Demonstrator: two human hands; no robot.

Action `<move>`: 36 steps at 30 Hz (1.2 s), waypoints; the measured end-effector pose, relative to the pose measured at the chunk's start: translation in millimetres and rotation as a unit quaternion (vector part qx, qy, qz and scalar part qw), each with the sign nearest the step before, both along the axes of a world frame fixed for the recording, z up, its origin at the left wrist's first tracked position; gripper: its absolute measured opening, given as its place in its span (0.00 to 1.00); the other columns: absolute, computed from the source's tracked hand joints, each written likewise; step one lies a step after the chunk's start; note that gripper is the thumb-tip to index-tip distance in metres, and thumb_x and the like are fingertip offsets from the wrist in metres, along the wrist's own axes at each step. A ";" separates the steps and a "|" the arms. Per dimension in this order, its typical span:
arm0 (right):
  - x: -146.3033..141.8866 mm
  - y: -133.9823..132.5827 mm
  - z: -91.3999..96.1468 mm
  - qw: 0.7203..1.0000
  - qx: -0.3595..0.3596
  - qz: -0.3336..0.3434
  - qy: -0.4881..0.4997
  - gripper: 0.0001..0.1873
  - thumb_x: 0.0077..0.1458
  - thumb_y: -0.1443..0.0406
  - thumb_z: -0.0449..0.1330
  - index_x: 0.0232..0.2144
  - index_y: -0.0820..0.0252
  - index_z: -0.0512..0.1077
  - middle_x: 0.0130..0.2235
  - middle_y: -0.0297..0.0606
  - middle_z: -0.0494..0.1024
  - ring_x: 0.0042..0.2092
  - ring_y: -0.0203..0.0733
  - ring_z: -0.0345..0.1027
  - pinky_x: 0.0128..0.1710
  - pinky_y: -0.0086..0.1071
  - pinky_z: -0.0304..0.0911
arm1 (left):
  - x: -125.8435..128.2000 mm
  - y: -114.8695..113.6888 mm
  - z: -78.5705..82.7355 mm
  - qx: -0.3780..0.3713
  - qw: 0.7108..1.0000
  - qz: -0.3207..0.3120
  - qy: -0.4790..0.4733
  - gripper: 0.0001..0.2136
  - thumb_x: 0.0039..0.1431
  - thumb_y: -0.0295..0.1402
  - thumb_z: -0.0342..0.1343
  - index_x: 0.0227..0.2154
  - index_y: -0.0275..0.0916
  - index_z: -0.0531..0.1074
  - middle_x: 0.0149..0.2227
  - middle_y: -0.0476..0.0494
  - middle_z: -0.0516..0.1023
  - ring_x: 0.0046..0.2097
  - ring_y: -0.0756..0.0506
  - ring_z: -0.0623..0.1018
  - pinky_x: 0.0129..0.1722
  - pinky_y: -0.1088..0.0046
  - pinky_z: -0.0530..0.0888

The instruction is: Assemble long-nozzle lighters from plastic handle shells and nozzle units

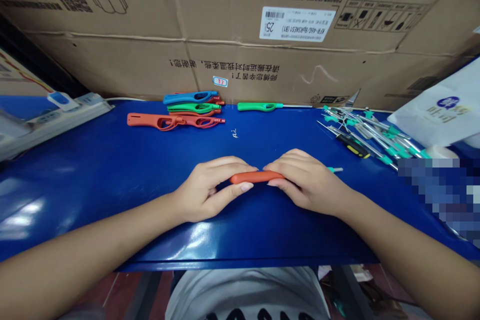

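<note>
Both hands grip an orange-red lighter above the front half of the blue table. Its rounded end lies between the thumb and fingers of my left hand. My right hand is closed round the other end and hides it. A short metal tube with a teal piece shows beyond my right hand; whether it joins the lighter I cannot tell. Farther back lie several lighter shells: blue, green and orange-red. A green lighter with a metal tube lies to their right.
Metal lighter tubes with teal parts are heaped at the right, beside a black-and-yellow screwdriver. A white bag stands behind them. Power strips occupy the left. A large cardboard box walls off the back of the table.
</note>
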State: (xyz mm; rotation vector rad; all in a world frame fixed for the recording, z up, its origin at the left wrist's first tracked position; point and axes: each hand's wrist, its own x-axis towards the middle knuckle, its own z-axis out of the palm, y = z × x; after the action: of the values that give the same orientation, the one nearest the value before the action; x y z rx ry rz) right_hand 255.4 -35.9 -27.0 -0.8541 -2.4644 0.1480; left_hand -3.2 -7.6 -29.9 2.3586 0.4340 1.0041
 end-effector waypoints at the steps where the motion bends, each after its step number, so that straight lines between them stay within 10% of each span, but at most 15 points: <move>1: 0.2 0.6 0.2 1.000 -0.004 -0.006 -0.008 0.12 0.70 0.62 0.54 0.47 0.62 0.73 0.43 0.42 0.83 0.42 0.44 0.75 0.47 0.40 0.66 | 0.1 -0.1 0.1 0.001 1.000 0.004 0.002 0.12 0.67 0.27 0.57 0.51 0.36 0.76 0.46 0.39 0.83 0.47 0.45 0.82 0.49 0.70 0.79; 15: 12.1 6.1 7.7 0.988 0.071 -0.050 -0.126 0.13 0.68 0.61 0.57 0.34 0.61 0.76 0.32 0.39 0.81 0.36 0.43 0.71 0.50 0.44 0.58 | -2.3 11.6 -4.4 0.020 0.996 0.074 0.036 0.11 0.61 0.31 0.64 0.46 0.36 0.78 0.43 0.41 0.83 0.43 0.46 0.82 0.47 0.72 0.77; 24: 20.5 10.7 12.7 0.977 0.091 -0.119 -0.153 0.17 0.63 0.52 0.62 0.46 0.58 0.78 0.41 0.42 0.84 0.47 0.51 0.75 0.66 0.62 0.44 | -8.5 26.8 -2.1 0.018 0.994 0.097 0.056 0.09 0.61 0.36 0.66 0.41 0.39 0.82 0.39 0.43 0.85 0.39 0.45 0.82 0.41 0.70 0.78; 36: 52.2 29.1 8.9 0.951 0.086 -0.229 -0.188 0.07 0.60 0.64 0.61 0.37 0.60 0.79 0.36 0.43 0.84 0.42 0.54 0.77 0.60 0.64 0.53 | -13.4 37.1 -6.6 0.007 0.980 0.197 0.031 0.11 0.60 0.39 0.66 0.41 0.38 0.82 0.40 0.43 0.85 0.41 0.44 0.83 0.45 0.68 0.79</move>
State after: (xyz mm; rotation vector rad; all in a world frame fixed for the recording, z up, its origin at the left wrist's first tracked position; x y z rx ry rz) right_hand 307.6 -6.7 -18.0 -1.4530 -2.4818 -0.4246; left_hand -16.5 29.6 -36.5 2.3710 0.9482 1.1077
